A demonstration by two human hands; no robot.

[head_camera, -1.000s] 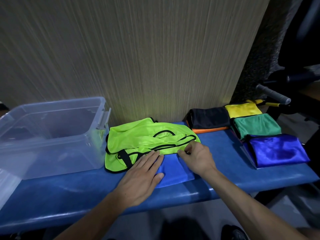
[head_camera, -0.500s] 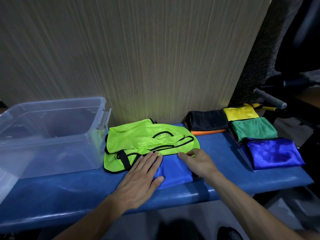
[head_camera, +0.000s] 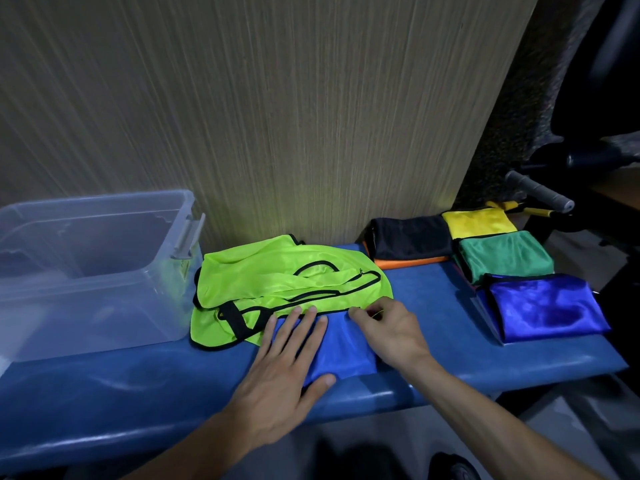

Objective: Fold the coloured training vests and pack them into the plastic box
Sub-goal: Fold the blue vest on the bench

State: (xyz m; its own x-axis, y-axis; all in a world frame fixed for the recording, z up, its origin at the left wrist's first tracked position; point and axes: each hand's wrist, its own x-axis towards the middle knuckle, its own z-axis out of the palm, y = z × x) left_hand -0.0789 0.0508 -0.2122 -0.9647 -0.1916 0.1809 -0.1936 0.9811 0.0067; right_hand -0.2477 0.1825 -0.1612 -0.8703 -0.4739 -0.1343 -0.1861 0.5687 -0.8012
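Note:
A neon green vest [head_camera: 277, 282] with black trim lies rumpled on the blue bench [head_camera: 138, 393], partly over a folded blue vest [head_camera: 341, 355]. My left hand [head_camera: 287, 368] lies flat, fingers spread, on the blue vest's left part. My right hand [head_camera: 388, 330] rests at the green vest's front right edge, fingertips pinching its hem. The clear plastic box [head_camera: 86, 271] stands open at the left, beside the green vest. Folded vests sit at the right: black [head_camera: 412, 235] on orange [head_camera: 405, 263], yellow [head_camera: 476, 221], green [head_camera: 502, 256], shiny blue [head_camera: 543, 306].
A wood-grain wall panel [head_camera: 277, 116] rises right behind the bench. A grey-handled bar [head_camera: 540, 192] and dark gym equipment stand at the far right. The bench's front edge runs just under my wrists, with dark floor and a shoe [head_camera: 453, 467] below.
My right hand has shifted slightly right along the green vest's edge and now pinches the hem. The left hand stays flat on the blue vest.

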